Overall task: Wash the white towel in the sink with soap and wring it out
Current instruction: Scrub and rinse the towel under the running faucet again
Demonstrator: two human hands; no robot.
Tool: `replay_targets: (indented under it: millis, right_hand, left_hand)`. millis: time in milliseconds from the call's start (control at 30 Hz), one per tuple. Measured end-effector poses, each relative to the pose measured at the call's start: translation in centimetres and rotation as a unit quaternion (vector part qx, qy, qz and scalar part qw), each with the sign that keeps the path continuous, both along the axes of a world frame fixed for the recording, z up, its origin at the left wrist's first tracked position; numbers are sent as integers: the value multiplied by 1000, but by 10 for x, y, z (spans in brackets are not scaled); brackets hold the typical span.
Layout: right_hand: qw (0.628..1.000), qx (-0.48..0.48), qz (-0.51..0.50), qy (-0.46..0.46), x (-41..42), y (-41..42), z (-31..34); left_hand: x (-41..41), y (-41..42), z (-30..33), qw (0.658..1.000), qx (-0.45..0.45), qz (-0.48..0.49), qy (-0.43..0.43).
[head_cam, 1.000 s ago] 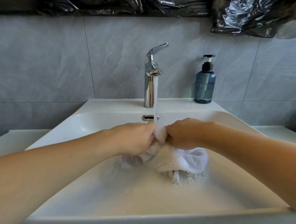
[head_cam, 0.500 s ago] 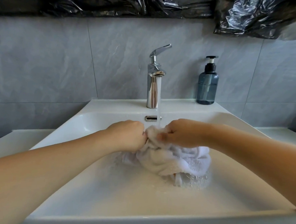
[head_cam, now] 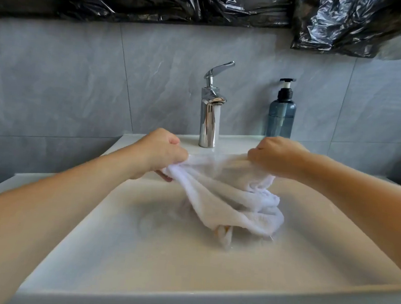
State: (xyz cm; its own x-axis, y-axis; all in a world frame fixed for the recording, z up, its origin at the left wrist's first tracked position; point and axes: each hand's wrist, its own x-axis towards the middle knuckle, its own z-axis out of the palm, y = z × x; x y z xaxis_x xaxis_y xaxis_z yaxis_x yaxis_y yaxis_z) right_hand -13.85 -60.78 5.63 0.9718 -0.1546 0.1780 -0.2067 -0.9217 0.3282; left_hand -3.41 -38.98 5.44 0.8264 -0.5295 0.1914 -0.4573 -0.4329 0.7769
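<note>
Now rinsing: left hand [head_cam: 164, 153] and right hand [head_cam: 276, 156], fingers curled, grip the towel [head_cam: 227, 195] stretched under the tap [head_cam: 210, 110] above the sink [head_cam: 141, 254]; wringing likely follows.

I saw a white towel [head_cam: 229, 200] over a white sink [head_cam: 140, 277], a shiny chrome faucet [head_cam: 210, 114], a translucent blue-grey soap bottle [head_cam: 281, 116] with a black pump, grey marbled wall tiles [head_cam: 58, 84], and glossy black plastic sheeting [head_cam: 143, 0].
</note>
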Motion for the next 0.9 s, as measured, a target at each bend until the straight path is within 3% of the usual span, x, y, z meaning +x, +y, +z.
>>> replay_targets:
  millis: [33,167,267,333,433,567,767,833,900]
  right_hand:
    - [1000,9,-11,28,0,0,0]
    - [973,231,11,27,6,13,-16]
    - [927,346,34,145,-1,19,-22]
    - [940,280,36,193,-6,21,-24]
    - [979,137,56,137,2,22,-32]
    - [995,10,39,96,9,23,-35]
    - [983,-8,135,122,-10,43,-28]
    - [983,-10,114,144,-9,39,-28]
    - [986,21,51,159,-3,27,-27]
  left_hand:
    - [4,3,-4,1000,13,20,-8]
    - [6,-2,-25,981,164,27,-97]
    - [-7,-10,-31,963,221,-38,-149]
    - [-15,-15,-36,947,268,-77,-158]
    - [-22,-21,-48,912,381,-107,-110]
    - [-37,-29,-51,905,388,-95,-145]
    - [-26,-24,-43,861,439,-61,-250]
    - [-29,-25,-41,849,452,-51,-269]
    - [-34,-29,-41,876,408,-93,-240]
